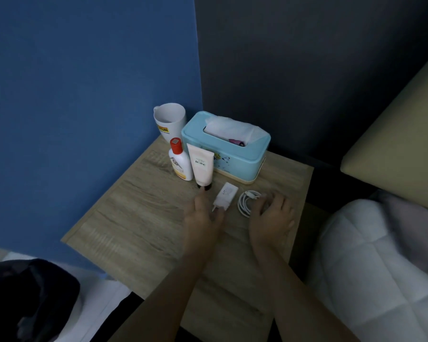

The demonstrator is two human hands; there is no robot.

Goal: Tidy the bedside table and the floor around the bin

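On the wooden bedside table lie a white charger plug and a coiled white cable. My left hand rests beside the plug, its fingertips touching the plug's near end. My right hand lies over the right side of the coil, fingers loosely curled on it. Behind stand a cream tube on its dark cap, a white bottle with a red cap, a white mug and a light blue tissue box.
A blue wall borders the table on the left and a dark wall at the back. A bed with a white duvet and beige headboard lies to the right. A dark object sits at the lower left.
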